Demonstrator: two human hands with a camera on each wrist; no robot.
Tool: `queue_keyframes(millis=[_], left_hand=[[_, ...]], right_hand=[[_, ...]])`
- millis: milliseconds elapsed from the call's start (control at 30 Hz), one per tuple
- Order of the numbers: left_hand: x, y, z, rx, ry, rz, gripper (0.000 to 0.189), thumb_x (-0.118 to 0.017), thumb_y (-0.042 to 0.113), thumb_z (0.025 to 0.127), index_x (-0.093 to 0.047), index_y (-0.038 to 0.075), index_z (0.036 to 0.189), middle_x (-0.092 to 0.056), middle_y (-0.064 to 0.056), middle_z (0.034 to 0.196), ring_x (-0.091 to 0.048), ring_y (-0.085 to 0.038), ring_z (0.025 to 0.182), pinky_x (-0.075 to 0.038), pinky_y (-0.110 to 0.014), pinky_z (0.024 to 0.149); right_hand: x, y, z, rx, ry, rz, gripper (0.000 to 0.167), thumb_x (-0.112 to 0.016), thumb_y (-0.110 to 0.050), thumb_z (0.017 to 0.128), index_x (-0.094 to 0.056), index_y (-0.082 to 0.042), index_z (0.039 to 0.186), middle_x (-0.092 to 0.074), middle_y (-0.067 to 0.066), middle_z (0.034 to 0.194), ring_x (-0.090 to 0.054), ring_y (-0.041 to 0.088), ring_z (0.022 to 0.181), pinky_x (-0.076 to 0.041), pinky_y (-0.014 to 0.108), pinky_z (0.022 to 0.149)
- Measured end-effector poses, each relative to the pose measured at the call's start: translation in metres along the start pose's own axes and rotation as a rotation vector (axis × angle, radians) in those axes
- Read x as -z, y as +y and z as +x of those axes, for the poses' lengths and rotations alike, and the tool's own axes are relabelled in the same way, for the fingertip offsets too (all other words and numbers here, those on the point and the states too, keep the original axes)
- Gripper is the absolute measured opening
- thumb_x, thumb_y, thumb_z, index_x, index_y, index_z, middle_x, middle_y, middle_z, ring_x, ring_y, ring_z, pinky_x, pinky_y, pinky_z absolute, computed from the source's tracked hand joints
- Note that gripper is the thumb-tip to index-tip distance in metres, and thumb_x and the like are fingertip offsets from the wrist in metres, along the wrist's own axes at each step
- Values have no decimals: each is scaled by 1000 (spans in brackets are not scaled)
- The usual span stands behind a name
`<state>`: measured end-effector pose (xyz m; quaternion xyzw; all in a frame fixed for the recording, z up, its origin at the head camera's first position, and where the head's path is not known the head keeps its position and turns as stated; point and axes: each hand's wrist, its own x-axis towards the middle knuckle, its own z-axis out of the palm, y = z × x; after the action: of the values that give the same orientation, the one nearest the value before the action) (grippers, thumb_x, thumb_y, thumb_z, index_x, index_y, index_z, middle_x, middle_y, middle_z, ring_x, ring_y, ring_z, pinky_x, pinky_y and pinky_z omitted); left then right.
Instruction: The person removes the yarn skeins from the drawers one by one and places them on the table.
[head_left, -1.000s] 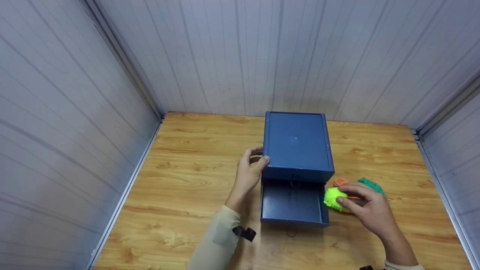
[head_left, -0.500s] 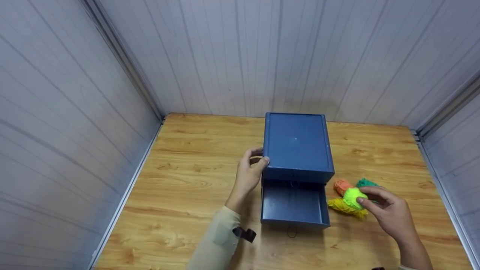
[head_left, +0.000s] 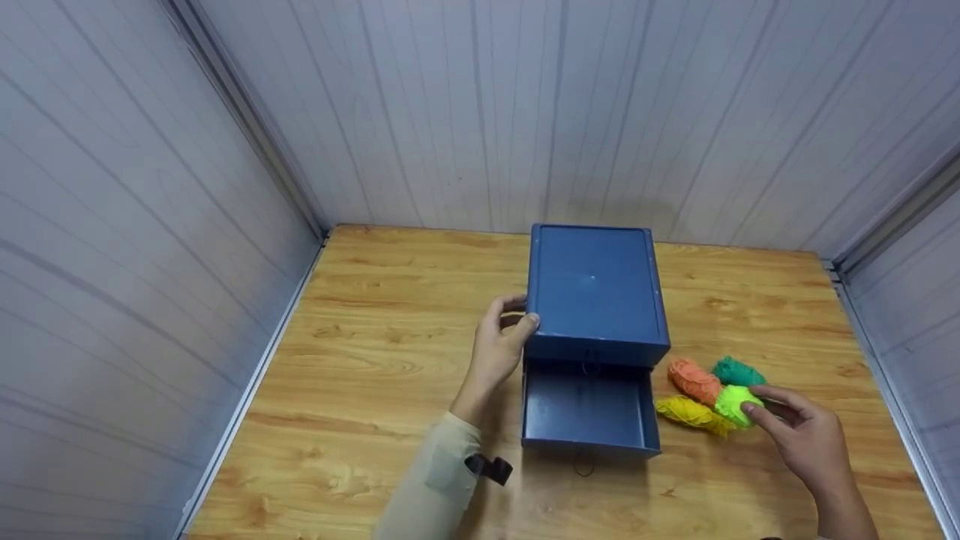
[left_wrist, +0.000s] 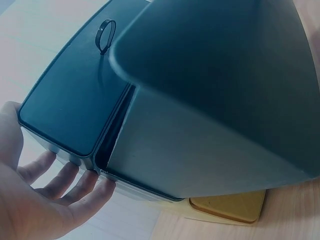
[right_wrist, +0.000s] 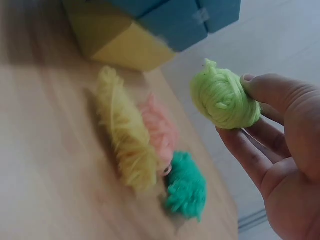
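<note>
My right hand (head_left: 810,442) pinches a neon-green ball of yarn (right_wrist: 222,97) between thumb and fingers, above the table on the right. Below it lie an orange skein of yarn (head_left: 691,381), a yellow skein (head_left: 684,411) and a teal skein (head_left: 739,370). To their left stands a blue drawer cabinet (head_left: 596,281). Its lower drawer (head_left: 585,409) is pulled out with nothing in it. My left hand (head_left: 496,349) grips the cabinet's left side near the front, thumb at the top edge and fingers along the side wall (left_wrist: 75,162).
A wire loop handle (left_wrist: 105,36) sticks out from the upper drawer front. Under the cabinet shows a yellow base part (left_wrist: 230,205). White panel walls (head_left: 450,112) enclose the wooden table (head_left: 375,337) at the back and both sides.
My right hand has moved right with the neon-green yarn ball, away from the drawer's right side, uncovering the orange and yellow skeins. The left hand and the cabinet have stayed in place.
</note>
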<state>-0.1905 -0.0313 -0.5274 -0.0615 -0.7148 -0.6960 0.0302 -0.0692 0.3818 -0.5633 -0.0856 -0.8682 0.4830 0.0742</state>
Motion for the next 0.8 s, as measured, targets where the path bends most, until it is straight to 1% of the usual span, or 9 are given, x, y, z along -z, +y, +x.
queue_keyframes(millis=[100, 233, 333, 400, 500, 567, 667, 733, 800], left_hand=[[0, 1, -1, 7, -3, -4, 38, -68, 16, 94, -62, 5, 130, -65, -15, 125, -65, -29, 109, -56, -34, 90], [0, 1, -1, 12, -4, -8, 38, -68, 17, 95, -62, 5, 130, -65, -15, 125, -65, -28, 110, -57, -34, 90], [0, 2, -1, 8, -2, -5, 38, -68, 17, 95, -62, 5, 130, -65, -15, 125, -65, -29, 110, -56, -34, 90], [0, 1, -1, 5, -2, -3, 38, -68, 17, 95, -62, 4, 130, -65, -16, 125, -65, -30, 110, -56, -34, 90], [0, 1, -1, 0, -1, -1, 38, -68, 17, 95, -62, 3, 130, -65, -17, 125, -65, -31, 110, -56, -34, 90], [-1, 0, -1, 2, 0, 0, 38, -68, 17, 95, -62, 4, 130, -65, -17, 125, -65, -31, 110, -56, -34, 90], [-1, 1, -1, 5, 5, -5, 37, -69, 15, 95, -63, 4, 130, -66, -16, 125, -65, -30, 109, -56, -33, 89], [-1, 1, -1, 5, 6, -4, 37, -69, 15, 94, -63, 4, 129, -66, -15, 124, -66, -29, 108, -57, -34, 89], [-1, 1, -1, 4, 9, -1, 37, -69, 15, 94, -63, 4, 129, -66, -15, 124, -66, -29, 108, -56, -34, 89]], right_hand=[[2, 9, 0, -59, 4, -26, 42, -78, -28, 93, -71, -3, 126, -69, -17, 118, -59, -19, 96, -55, 11, 76], [3, 19, 2, -128, 22, -83, 48, -79, -35, 91, -71, -3, 126, -64, -27, 111, -54, -23, 90, -54, 10, 72], [3, 28, 3, -171, 40, -116, 49, -79, -36, 91, -71, -2, 125, -61, -31, 106, -52, -24, 86, -54, 9, 70], [3, 35, 4, -217, 38, -131, 50, -79, -36, 91, -71, -2, 127, -64, -25, 108, -51, -24, 84, -54, 10, 69], [3, 45, 5, -304, 19, -144, 53, -77, -38, 92, -68, -2, 131, -72, -3, 120, -52, -21, 82, -54, 11, 69], [3, 51, 5, -353, 5, -163, 55, -76, -39, 93, -67, -3, 134, -69, 12, 131, -57, -15, 85, -55, 12, 69], [2, 59, 6, -386, -11, -199, 55, -74, -40, 94, -66, -4, 135, -61, 21, 141, -70, 10, 100, -56, 15, 69], [2, 63, 7, -392, -18, -213, 54, -73, -39, 95, -66, -4, 136, -59, 22, 143, -69, 30, 115, -58, 20, 72], [1, 65, 7, -393, -23, -217, 52, -71, -37, 97, -65, -4, 136, -58, 23, 144, -61, 42, 126, -60, 25, 75]])
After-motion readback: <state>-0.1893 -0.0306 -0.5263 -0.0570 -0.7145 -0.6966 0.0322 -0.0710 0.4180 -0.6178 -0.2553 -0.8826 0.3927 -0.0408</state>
